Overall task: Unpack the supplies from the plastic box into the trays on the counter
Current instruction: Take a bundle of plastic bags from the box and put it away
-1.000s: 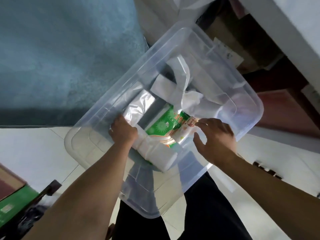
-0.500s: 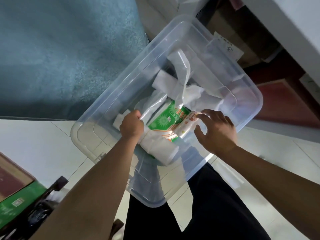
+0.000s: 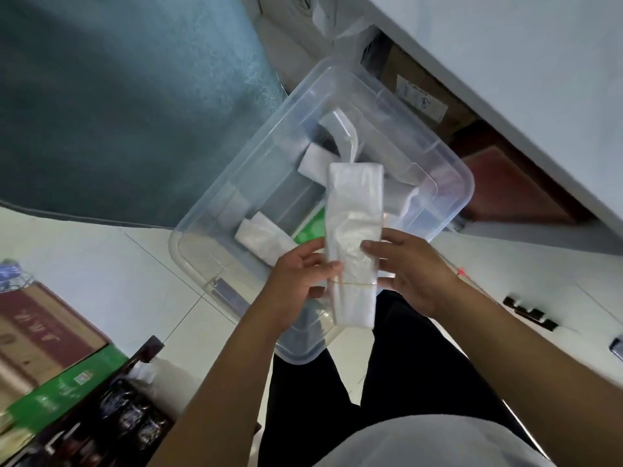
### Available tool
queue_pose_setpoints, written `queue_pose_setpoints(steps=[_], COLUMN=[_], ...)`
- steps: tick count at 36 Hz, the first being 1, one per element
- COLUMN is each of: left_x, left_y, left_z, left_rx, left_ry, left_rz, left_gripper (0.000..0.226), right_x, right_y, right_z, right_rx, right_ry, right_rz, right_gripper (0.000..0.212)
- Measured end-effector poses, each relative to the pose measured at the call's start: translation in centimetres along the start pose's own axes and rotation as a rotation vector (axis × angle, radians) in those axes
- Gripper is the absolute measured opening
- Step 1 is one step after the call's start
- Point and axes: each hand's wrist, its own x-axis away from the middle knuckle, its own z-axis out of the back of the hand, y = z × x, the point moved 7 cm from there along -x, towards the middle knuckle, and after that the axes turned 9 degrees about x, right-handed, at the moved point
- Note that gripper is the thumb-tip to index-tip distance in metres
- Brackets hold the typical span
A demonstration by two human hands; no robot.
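Both your left hand (image 3: 300,274) and right hand (image 3: 409,267) pinch the banded bag bundle (image 3: 354,237) above the box (image 3: 215,210), its long axis running near to far between your fingers.

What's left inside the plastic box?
Inside the plastic box: a white bundle, a green packet and more white rolls. The held bundle covers the middle.
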Motion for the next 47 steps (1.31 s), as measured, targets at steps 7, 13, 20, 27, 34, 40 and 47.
queue_pose_setpoints(steps=[7, 13, 20, 27, 34, 40, 47], left_x=[-0.6, -8.2, -18.7, -26.0, -26.2, -18.9, -3.3], left_y=[-0.6, 1.9, 3.6, 4.0, 5.2, 5.7, 4.7], left_z=[-2.8, 1.7, -0.7, -3.9, -2.2, -3.3, -5.4], left_rx=[-0.145, -0.242, -0.499, -0.727, -0.714, -0.557, 0.016], left_ry=[-0.116, 0.303, 0.422, 0.569, 0.716, 0.690, 0.469], left_rz=[0.069, -0.083, -0.183, -0.225, -0.319, -0.319, -0.347], left_gripper=[0.032, 0.014, 0.022, 0.064, 0.029, 0.028, 0.018], right_x=[1.8, 3.1, 2.7, 1.3, 0.9, 2.8, 8.1], right_y=[0.9, 2.8, 4.8, 6.3, 6.4, 4.7, 1.6], right_z=[4.1, 7.8, 11.6, 13.6, 15.0, 15.0, 13.0], right_rx=[-0.057, -0.020, 0.124, 0.229, 0.265, 0.243, 0.271], right_ry=[0.114, 0.278, 0.370, 0.344, 0.327, 0.326, 0.283], right_rz=[0.044, 0.087, 0.113, 0.158, 0.184, 0.204, 0.287], right_gripper=[0.026, 0.024, 0.021, 0.021, 0.020, 0.021, 0.021])
